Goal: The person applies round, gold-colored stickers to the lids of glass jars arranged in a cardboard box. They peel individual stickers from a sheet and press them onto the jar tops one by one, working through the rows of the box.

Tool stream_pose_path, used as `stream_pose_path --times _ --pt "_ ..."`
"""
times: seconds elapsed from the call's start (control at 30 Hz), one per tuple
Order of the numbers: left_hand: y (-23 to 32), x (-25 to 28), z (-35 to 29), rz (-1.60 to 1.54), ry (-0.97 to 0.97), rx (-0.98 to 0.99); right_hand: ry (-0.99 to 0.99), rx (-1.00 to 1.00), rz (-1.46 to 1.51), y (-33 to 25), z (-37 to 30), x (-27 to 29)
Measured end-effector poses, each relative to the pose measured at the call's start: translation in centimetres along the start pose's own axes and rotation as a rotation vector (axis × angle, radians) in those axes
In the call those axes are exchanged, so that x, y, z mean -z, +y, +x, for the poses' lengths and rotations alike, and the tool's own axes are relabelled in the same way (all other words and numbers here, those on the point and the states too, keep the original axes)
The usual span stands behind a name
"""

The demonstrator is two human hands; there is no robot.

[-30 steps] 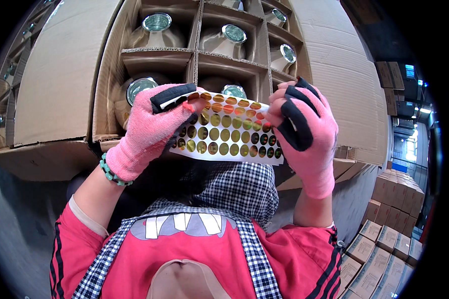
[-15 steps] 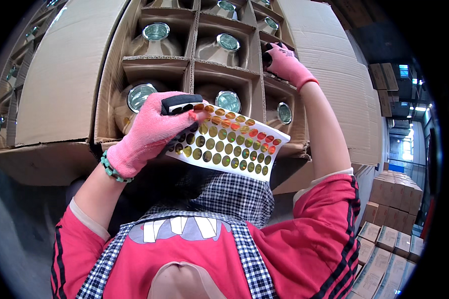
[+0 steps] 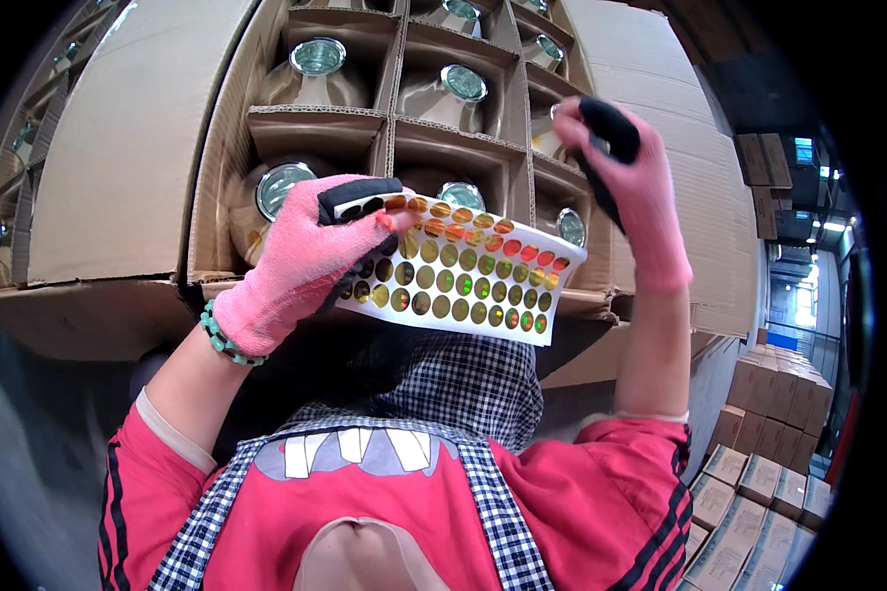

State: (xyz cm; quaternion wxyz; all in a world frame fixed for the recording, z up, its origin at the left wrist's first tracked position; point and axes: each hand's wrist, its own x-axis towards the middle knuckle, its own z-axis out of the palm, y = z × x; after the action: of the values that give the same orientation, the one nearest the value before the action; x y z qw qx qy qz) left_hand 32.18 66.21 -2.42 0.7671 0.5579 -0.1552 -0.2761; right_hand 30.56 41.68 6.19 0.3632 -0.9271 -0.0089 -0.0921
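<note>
My left hand (image 3: 301, 251), in a pink glove with black fingers, pinches a white sheet of round gold stickers (image 3: 468, 281). The shiny foil dots run in several rows, and the sheet's right edge bends downward. Beneath it stands an open carton with cardboard dividers (image 3: 463, 136), its cells holding wide-bodied glass vessels with round greenish mouths, such as one jar (image 3: 463, 85). Part of the front middle jar (image 3: 460, 197) is covered by the sheet. My right hand (image 3: 629, 163), likewise gloved, hovers over the carton's right column; motion smears its bent fingers, so any contents cannot be made out.
Wide cardboard flaps lie folded out at the left (image 3: 133, 148) and right (image 3: 650, 128). Another divided carton (image 3: 44, 128) with glassware stands at the far left. Stacked brown boxes (image 3: 779, 399) and paler cartons (image 3: 749, 532) fill the right side.
My right hand has lifted out of a right-column cell and moved right and toward me. The sheet in my left hand has shifted slightly right.
</note>
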Motion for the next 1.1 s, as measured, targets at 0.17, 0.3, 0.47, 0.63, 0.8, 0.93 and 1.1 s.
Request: stream_pose_path --times 0.17,0.3,0.47,0.63,0.8,0.93,1.1 --pt "0.0 0.1 0.1 0.054 0.008 -0.035 -0.225 0.166 -0.254 -4.4 -3.8 -1.0" --pt "0.1 0.0 0.0 -0.008 -0.026 -0.043 -0.189 0.151 -0.276 -4.3 -4.1 -1.6" --pt "-0.8 0.5 0.3 -0.033 -0.039 -0.134 -0.095 0.227 -0.302 -4.8 -4.0 -2.3" --pt "-0.9 0.7 0.4 0.075 -0.045 -0.221 -0.119 0.128 -0.239 -5.0 -4.0 -2.6" --pt "-0.7 0.5 0.2 0.093 -0.015 -0.193 -0.102 0.245 -0.249 -4.8 -4.0 -2.5" --pt "-0.5 0.5 0.1 0.012 -0.009 -0.09 -0.115 0.18 -0.251 -4.6 -4.0 -2.6" --pt "-0.6 0.2 -0.1 -0.075 0.007 -0.079 -0.12 0.21 -0.3 -4.8 -3.9 -2.5"
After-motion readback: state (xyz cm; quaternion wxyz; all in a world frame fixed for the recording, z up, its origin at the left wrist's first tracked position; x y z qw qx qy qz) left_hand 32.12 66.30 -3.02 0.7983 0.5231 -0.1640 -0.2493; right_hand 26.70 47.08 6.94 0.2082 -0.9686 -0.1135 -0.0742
